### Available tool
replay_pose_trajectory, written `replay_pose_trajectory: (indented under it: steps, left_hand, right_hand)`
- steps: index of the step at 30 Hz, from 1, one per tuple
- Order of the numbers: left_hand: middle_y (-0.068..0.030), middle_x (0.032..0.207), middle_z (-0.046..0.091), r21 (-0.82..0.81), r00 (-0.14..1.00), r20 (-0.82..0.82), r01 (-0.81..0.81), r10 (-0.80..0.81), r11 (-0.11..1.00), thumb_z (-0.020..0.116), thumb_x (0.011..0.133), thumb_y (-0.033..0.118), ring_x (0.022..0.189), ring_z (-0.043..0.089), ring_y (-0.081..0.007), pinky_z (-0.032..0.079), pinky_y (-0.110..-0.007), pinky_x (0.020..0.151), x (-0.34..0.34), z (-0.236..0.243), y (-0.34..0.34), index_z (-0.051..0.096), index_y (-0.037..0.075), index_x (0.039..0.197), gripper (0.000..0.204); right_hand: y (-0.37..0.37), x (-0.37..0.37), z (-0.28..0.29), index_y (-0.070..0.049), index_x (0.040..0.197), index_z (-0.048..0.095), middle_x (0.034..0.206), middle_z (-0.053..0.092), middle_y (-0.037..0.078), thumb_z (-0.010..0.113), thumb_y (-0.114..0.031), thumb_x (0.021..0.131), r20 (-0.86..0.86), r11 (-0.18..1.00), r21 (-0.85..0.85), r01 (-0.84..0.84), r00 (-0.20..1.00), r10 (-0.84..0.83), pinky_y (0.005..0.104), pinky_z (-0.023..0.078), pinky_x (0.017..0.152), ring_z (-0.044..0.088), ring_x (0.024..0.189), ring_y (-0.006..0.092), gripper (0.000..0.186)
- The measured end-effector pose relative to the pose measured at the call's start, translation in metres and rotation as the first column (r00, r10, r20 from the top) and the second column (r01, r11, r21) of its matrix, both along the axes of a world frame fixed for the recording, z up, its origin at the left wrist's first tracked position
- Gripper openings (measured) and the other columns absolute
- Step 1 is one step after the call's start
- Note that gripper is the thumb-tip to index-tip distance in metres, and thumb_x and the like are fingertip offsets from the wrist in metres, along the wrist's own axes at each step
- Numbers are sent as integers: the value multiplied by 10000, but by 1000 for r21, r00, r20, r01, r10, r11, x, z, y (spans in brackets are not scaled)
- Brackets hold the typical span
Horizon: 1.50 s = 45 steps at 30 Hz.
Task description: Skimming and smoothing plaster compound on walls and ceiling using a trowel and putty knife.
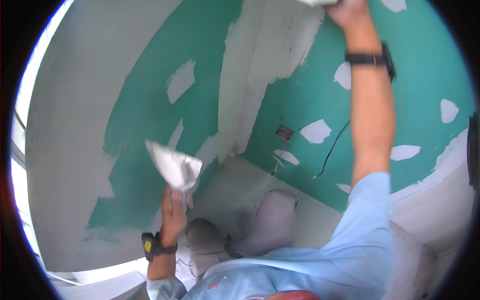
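At six o'clock, nearest, lies the wearer's light-blue shirt [300,267], with grey trousers [275,215] bent at five o'clock. Around eight o'clock the left hand [173,212], a black band [159,245] on its wrist, is closed round the handle of a broad-bladed tool [176,170]. The tool's whitish blade, blurred, widens away from the fingers and points toward ten o'clock.

The right arm reaches up to one o'clock, a dark strap [370,59] at its wrist. There the right hand [348,12] is curled on a pale tool [316,2], mostly cut off by the upper edge; whether that tool touches the wall I cannot tell.

Farther off, grey floor [250,175] runs into a corner [250,75] coated off-white, rising toward twelve o'clock. Green board flanks it on both sides: the left wall [145,125] bears wide greyish coating, the right wall [425,65] scattered whitish patches. At two o'clock sits a recessed box [284,132]; near three o'clock a dark cable [327,157] hangs down.
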<state>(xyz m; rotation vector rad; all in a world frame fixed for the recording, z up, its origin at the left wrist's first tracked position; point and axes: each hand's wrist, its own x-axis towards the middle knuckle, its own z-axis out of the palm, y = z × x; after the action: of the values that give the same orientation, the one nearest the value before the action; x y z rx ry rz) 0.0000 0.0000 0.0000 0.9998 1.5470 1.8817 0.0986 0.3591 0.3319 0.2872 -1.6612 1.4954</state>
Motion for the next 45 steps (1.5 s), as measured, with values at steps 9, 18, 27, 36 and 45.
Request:
replay_pose_trajectory:
  steps: [9, 18, 27, 36, 45]
  left_hand:
    - [27, 641, 376, 7, 890, 157, 432, -427, 902, 339, 944, 409, 512, 338, -40, 283, -186, 423, 0, 31, 83, 468, 38, 922, 394]
    - [1, 674, 416, 31, 908, 196, 371, -369, 928, 360, 921, 477, 548, 372, -59, 297, -192, 447, -11, 18, 85, 467, 48, 924, 443]
    - [-112, 880, 502, 139, 754, -653, 20, 76, 990, 412, 928, 229, 708, 514, -231, 433, -314, 678, 9, -35, 84, 455, 17, 1192, 341]
    - [-121, 971, 534, 51, 491, -870, -3, 46, 999, 521, 811, 58, 788, 575, -306, 487, -373, 623, -29, -47, 67, 476, 111, 1215, 410]
    - [-107, 956, 541, -344, 355, -907, -313, -227, 885, 538, 821, 114, 788, 574, -295, 484, -384, 632, -50, -32, 51, 485, 88, 1176, 360]
  right_hand:
    - [-109, 71, -205, 75, 1180, 418, 1145, 508, 180, 436, -344, 774, -162, 980, -136, 143, 973, -164, 383, 416, 881, 503, 1032, 297, 585]
    - [-106, 112, -281, 30, 1335, 277, 1355, 328, 201, 563, -247, 703, 424, 969, 210, 130, 881, -210, 401, 302, 1022, 348, 1251, 310, 746]
    - [-143, 76, -285, -35, 1251, 403, 1180, 501, 131, 458, -409, 763, 59, 529, -849, -8, 992, 109, 402, 413, 897, 503, 1057, 302, 618]
    - [-140, 78, -306, -35, 1285, 363, 1241, 448, 152, 458, -386, 736, -92, 485, -851, -198, 968, 234, 444, 383, 930, 461, 1112, 322, 659]
    - [-133, 77, -332, -20, 1299, 348, 1273, 440, 156, 504, -337, 709, -172, 416, -887, -198, 980, 100, 459, 353, 967, 447, 1142, 314, 687]
